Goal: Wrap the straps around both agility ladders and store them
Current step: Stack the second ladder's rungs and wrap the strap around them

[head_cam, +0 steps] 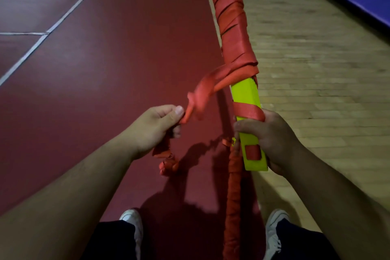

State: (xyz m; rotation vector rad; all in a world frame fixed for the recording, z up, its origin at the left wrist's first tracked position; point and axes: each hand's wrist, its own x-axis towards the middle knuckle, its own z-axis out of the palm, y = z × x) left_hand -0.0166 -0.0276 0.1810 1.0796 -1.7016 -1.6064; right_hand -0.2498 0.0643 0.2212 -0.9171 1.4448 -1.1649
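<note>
The ladder [244,95], a stack of yellow-green rungs, stands in the right centre of the frame and runs up to the top edge. From the top down to about the middle of the frame it is covered with tight turns of the red strap [232,27]. The right hand [272,133] is closed around the lower end of the stack, its fingers curled round it just under one single turn of strap. Between that turn and the thick wrapping a short part of the yellow is bare. The left hand [156,124], centre left, pinches the loose part of the strap between thumb and fingers. From there the strap goes up and to the right to the wrapping, and its knotted end [168,167] hangs below this hand. In my judgement this ladder is almost wrapped: a few more turns and the fixing of the end are left. Below the right hand a second bundle [232,186], fully covered in red, goes down between the shoes [130,219] to the bottom edge. It is probably the other ladder, already wrapped, but I cannot tell how it is held. Storing is not yet done: the person stands on the dark red floor [105,69], and no storage place is visible.
</note>
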